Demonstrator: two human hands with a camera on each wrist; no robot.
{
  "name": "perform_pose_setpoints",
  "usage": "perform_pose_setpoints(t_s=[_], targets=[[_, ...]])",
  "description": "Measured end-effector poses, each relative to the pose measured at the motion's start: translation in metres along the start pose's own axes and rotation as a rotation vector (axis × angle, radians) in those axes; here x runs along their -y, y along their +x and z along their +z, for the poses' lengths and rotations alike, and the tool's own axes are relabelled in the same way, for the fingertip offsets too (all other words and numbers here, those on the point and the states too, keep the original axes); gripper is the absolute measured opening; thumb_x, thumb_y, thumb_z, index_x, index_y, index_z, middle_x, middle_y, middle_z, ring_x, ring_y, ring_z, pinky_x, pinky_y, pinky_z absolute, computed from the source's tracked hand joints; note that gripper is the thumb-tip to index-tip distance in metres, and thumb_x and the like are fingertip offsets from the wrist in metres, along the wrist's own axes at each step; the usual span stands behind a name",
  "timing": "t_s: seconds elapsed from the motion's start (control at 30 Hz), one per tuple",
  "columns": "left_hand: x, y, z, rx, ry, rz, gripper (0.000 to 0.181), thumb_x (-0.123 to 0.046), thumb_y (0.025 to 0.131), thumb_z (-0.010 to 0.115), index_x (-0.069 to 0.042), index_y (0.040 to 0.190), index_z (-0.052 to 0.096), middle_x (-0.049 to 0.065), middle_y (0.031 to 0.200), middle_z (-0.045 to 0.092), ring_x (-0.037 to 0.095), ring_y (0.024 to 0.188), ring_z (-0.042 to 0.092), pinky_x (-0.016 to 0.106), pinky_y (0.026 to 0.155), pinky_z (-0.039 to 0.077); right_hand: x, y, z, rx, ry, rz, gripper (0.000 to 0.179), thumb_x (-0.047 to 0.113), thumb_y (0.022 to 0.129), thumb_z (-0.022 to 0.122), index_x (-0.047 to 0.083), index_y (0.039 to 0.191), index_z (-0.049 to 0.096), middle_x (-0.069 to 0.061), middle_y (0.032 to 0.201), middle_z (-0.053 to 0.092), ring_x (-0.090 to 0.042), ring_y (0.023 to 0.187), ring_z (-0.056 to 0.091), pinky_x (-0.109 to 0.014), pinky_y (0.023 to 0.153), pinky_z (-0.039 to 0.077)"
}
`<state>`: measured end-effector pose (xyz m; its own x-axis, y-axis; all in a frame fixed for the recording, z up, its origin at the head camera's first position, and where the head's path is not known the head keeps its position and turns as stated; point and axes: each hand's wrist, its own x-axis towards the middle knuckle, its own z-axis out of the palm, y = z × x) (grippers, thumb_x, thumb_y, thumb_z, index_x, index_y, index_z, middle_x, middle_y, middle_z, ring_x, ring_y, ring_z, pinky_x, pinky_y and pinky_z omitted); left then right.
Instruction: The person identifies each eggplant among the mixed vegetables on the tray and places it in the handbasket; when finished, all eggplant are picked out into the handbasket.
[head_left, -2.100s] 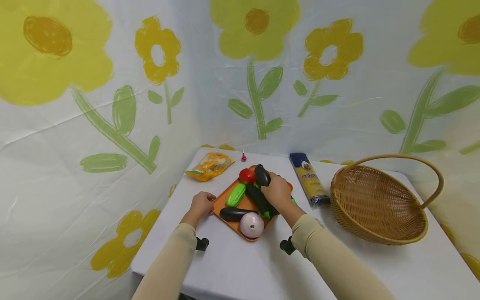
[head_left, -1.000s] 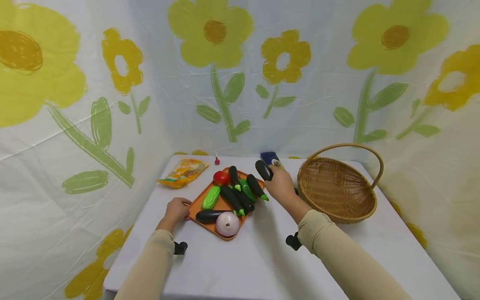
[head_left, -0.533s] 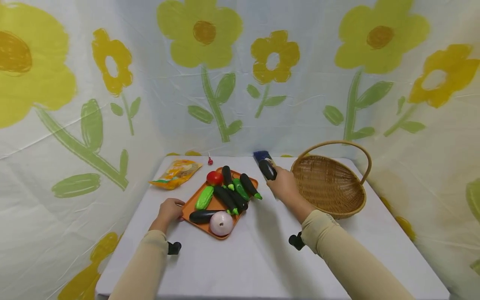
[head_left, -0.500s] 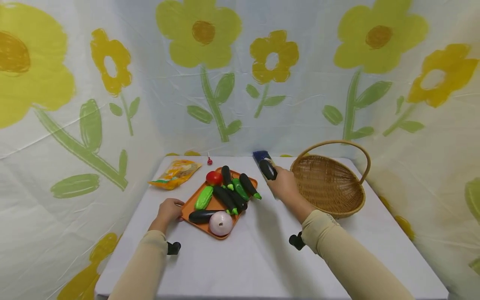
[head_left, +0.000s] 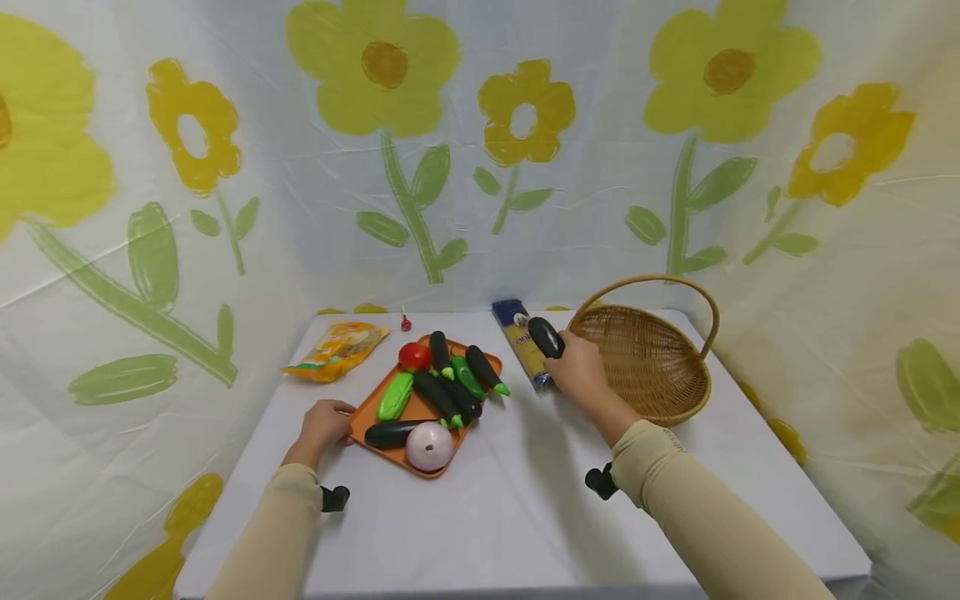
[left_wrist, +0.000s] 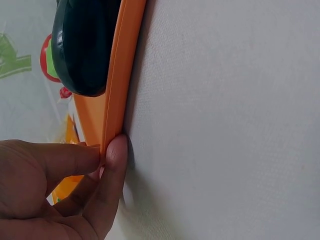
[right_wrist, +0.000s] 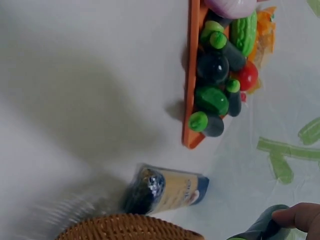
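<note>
My left hand (head_left: 324, 423) pinches the left corner of an orange tray (head_left: 363, 422); in the left wrist view, the thumb and fingers grip its rim (left_wrist: 120, 75). My right hand (head_left: 581, 368) holds a dark eggplant (head_left: 546, 337) above the table, between the tray and a wicker basket (head_left: 648, 367). The eggplant's green stem end shows low in the right wrist view, beside the thumb (right_wrist: 290, 216). On the tray lie several dark eggplants (head_left: 435, 397), a purple onion (head_left: 429, 446), a red tomato (head_left: 415, 357), a light green ridged gourd (head_left: 395, 396) and a green pepper (head_left: 468, 377).
A pack of pasta (head_left: 522, 343) lies behind the right hand, left of the basket, whose tall handle (head_left: 651, 277) arches up. An orange snack bag (head_left: 339, 350) and a red lollipop (head_left: 406, 323) are at the back left. Flower-print cloth (head_left: 315, 200) walls the table.
My right hand has lifted the eggplant from the tray and carried it right, toward the basket. The left hand keeps its grip on the tray corner. The head view has turned right.
</note>
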<state>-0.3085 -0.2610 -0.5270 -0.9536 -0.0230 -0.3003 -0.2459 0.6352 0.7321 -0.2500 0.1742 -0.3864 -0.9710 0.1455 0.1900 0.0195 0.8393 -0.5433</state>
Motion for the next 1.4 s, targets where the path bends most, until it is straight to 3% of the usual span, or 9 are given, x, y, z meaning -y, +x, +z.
perform_pose_setpoints(t_s=[0.3, 0.53, 0.63, 0.83, 1.4], targets=[[0.005, 0.001, -0.007, 0.007, -0.026, -0.031, 0.044, 0.009, 0.081, 0.062, 0.008, 0.125, 0.066, 0.03, 0.117, 0.059, 0.016, 0.058, 0.066, 0.03, 0.058, 0.062, -0.01, -0.001, -0.01, -0.008, 0.017, 0.029, 0.055, 0.009, 0.088, 0.071, -0.007, 0.138, 0.057, -0.028, 0.122, 0.065, -0.041, 0.109, 0.064, -0.052, 0.094, 0.055], [0.005, 0.001, -0.011, 0.003, -0.057, -0.058, 0.043, 0.011, 0.083, 0.061, 0.009, 0.126, 0.064, 0.03, 0.115, 0.058, 0.019, 0.061, 0.066, 0.031, 0.06, 0.062, -0.019, -0.003, -0.018, -0.055, 0.008, -0.018, 0.041, 0.015, 0.089, 0.072, -0.007, 0.123, 0.065, -0.027, 0.108, 0.07, -0.042, 0.097, 0.067, -0.053, 0.083, 0.056], [0.005, 0.001, -0.01, 0.001, -0.067, -0.073, 0.044, 0.012, 0.082, 0.061, 0.009, 0.126, 0.064, 0.029, 0.115, 0.058, 0.019, 0.062, 0.066, 0.031, 0.06, 0.062, -0.024, -0.004, -0.021, -0.057, 0.02, -0.031, 0.042, 0.015, 0.089, 0.071, -0.006, 0.125, 0.064, -0.026, 0.109, 0.069, -0.043, 0.098, 0.066, -0.054, 0.083, 0.056], [0.008, 0.003, -0.01, 0.007, -0.062, -0.071, 0.044, 0.011, 0.082, 0.063, 0.009, 0.126, 0.064, 0.03, 0.115, 0.058, 0.019, 0.062, 0.066, 0.031, 0.061, 0.062, -0.035, -0.005, -0.027, -0.018, 0.03, 0.006, 0.054, 0.011, 0.089, 0.067, -0.004, 0.14, 0.057, -0.028, 0.122, 0.066, -0.043, 0.105, 0.064, -0.054, 0.086, 0.055], [-0.002, 0.0, -0.001, 0.021, -0.043, -0.086, 0.046, 0.011, 0.084, 0.065, 0.009, 0.129, 0.062, 0.029, 0.116, 0.056, 0.019, 0.063, 0.066, 0.03, 0.063, 0.062, -0.084, -0.006, -0.043, -0.02, -0.03, 0.094, 0.051, 0.008, 0.092, 0.063, -0.01, 0.139, 0.053, -0.032, 0.125, 0.062, -0.047, 0.112, 0.061, -0.058, 0.094, 0.052]])
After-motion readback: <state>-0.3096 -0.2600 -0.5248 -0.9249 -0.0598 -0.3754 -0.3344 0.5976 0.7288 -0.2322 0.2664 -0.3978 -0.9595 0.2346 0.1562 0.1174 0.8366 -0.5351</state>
